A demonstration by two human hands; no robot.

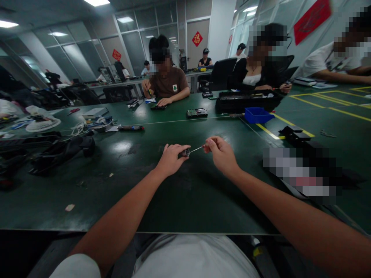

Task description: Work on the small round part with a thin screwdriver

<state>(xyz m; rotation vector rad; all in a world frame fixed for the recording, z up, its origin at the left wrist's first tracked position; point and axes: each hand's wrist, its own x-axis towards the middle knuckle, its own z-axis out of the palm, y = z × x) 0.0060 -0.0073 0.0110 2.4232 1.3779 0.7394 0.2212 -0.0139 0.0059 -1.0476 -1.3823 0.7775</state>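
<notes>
Over the middle of the table, my left hand (172,159) pinches a small dark cylindrical part (185,153) between thumb and fingers, its round, metallic-looking end facing right. My right hand (222,152) is closed on a thin metal rod (196,149) that points left. The rod's far end meets the face of the cylindrical part; whether it goes inside I cannot tell. My right fingers hide the other end of the rod.
On the green table (139,197), a blue bin (257,115) and a black housing (249,101) stand back right. A circuit board unit (197,112) lies ahead; a screwdriver-like tool (130,127) and black parts (66,150) lie left. Co-workers sit across the table.
</notes>
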